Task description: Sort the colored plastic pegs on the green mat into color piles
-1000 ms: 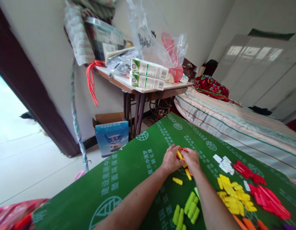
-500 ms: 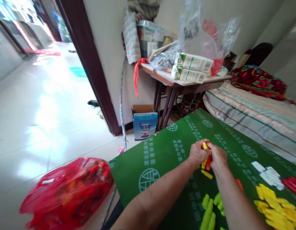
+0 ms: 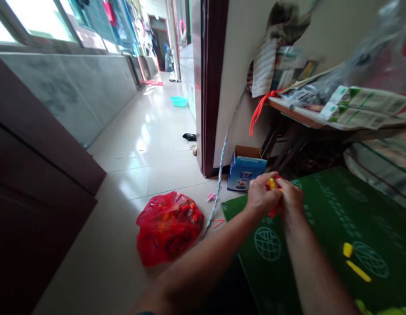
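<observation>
My left hand [image 3: 262, 194] and my right hand [image 3: 292, 194] are closed together over the left part of a green printed board [image 3: 324, 232]. Between them they grip a cluster of small plastic-looking pieces [image 3: 272, 183], yellow on top with orange-red showing below; their exact kind is mostly hidden by the fingers. Two loose yellow pieces, a short one [image 3: 347, 250] and a long thin one [image 3: 358, 271], lie on the board to the right of my right forearm. Some yellow-green pieces [image 3: 398, 311] show at the bottom right edge.
On the floor left of the board sits a red plastic bag [image 3: 170, 229] full of reddish items. A blue carton [image 3: 247, 170] stands beyond the board, beside a hanging cord [image 3: 222, 162]. A cluttered table [image 3: 298, 114] is at the right; a doorway opens at the left.
The view has swung left, toward the doorway and red bag. My joined hands have moved left over the board with the pieces. Two yellow pieces now lie apart on it; before, one was visible there.
</observation>
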Demonstrator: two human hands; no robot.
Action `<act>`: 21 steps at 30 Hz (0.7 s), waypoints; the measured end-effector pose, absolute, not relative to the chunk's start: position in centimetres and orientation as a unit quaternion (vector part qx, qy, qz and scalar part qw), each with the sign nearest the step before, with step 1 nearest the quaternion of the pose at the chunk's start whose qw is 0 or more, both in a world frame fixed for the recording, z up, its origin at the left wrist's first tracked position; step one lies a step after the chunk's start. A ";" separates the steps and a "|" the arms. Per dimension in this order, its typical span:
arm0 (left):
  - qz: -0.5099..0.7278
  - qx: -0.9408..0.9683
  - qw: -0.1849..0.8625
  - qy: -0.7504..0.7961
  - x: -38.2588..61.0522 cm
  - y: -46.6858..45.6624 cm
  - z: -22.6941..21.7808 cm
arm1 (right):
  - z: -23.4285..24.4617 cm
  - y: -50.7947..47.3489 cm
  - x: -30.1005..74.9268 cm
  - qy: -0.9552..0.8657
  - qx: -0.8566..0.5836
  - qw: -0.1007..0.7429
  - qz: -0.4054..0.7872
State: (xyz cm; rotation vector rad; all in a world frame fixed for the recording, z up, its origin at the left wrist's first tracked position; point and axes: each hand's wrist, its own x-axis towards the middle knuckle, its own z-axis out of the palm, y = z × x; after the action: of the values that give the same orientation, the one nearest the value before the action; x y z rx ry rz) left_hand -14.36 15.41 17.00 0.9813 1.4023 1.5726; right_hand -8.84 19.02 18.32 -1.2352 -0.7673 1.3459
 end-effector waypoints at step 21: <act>0.652 -0.090 0.281 0.698 -38.7 -11.9 -1.2 | -2.9 -4.9 -37.8 -0.407 -0.474 0.140 0.768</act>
State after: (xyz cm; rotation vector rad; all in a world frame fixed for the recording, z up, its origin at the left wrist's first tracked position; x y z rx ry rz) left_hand -38.70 -11.90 -1.15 -0.2401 1.8715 1.7485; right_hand -37.83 -4.95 -2.89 -1.3682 -1.1765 2.2198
